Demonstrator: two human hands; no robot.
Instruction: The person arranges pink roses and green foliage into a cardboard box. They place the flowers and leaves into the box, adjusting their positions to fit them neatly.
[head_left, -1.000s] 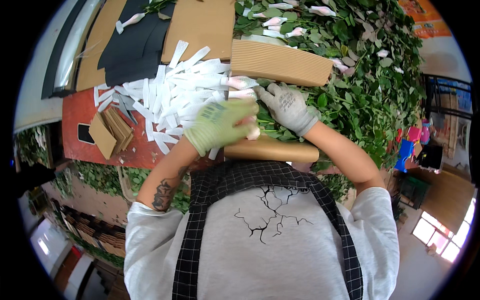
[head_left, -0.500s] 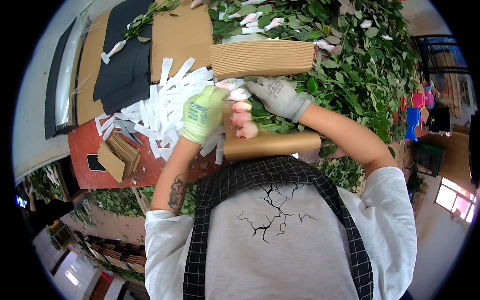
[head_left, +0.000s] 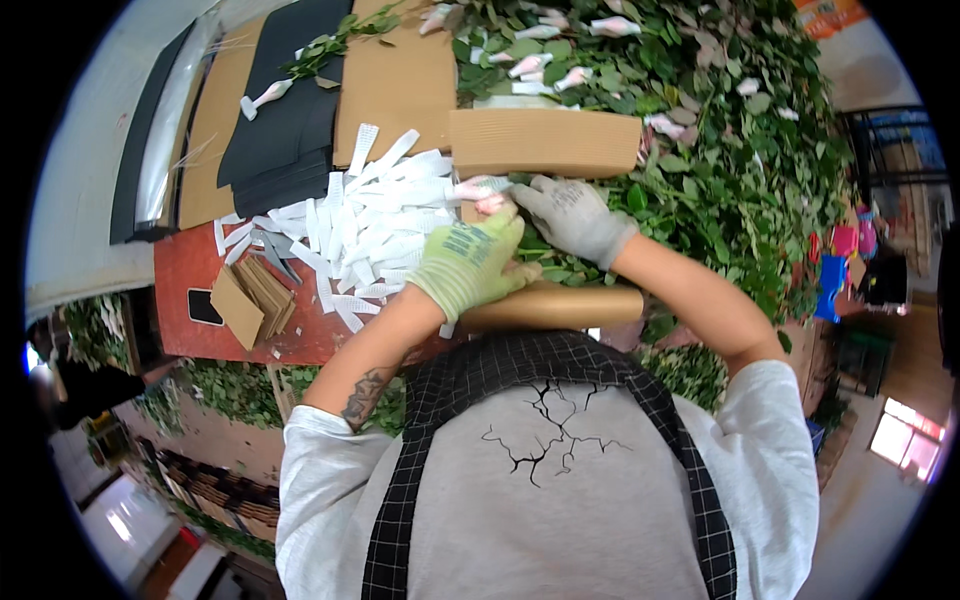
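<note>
My left hand (head_left: 472,262), in a pale green glove, lies over the pink rose heads, with its thumb apart from its fingers. It hides most of them; one pink rose (head_left: 491,204) shows beyond its fingertips. My right hand (head_left: 572,213), in a grey glove, has its fingers bent at a rose in a white mesh sleeve (head_left: 480,188), apparently gripping it near the stem; the exact grip is partly hidden. Green leaves run under both hands. Just nearer me, a roll of brown wrapping paper (head_left: 560,306) lies along the table edge.
White mesh sleeves (head_left: 385,225) are heaped left of the hands. Corrugated cardboard (head_left: 545,143) lies beyond them. Leafy rose stems (head_left: 720,190) cover the right side. Scissors (head_left: 275,256), cardboard pieces (head_left: 255,305) and a phone (head_left: 204,306) lie on the red table (head_left: 176,270).
My left hand has moved right and nearer me, off the sleeved rose and onto the pink rose heads. My right hand stays by the sleeved rose. The whole view has shifted slightly.
</note>
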